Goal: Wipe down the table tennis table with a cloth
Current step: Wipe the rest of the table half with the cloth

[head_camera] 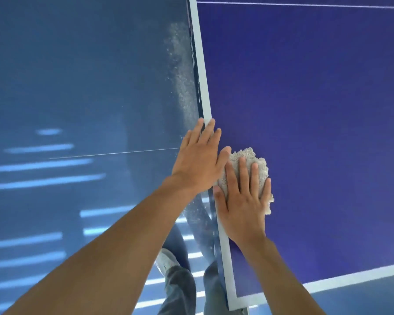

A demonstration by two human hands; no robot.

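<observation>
The blue table tennis table (316,98) fills the right side, with a white border line along its left edge and near corner. A crumpled beige cloth (246,162) lies on the table close to that left edge. My right hand (243,201) lies flat on the cloth with straight fingers, pressing it onto the surface. My left hand (200,155) rests flat beside it, fingers straight, over the white edge line and partly off the table's side. It holds nothing.
The glossy blue floor (77,87) spreads to the left, with light reflections and a pale dusty streak (180,76) beside the table edge. My legs and a white shoe (168,262) stand below the table's near corner (234,303).
</observation>
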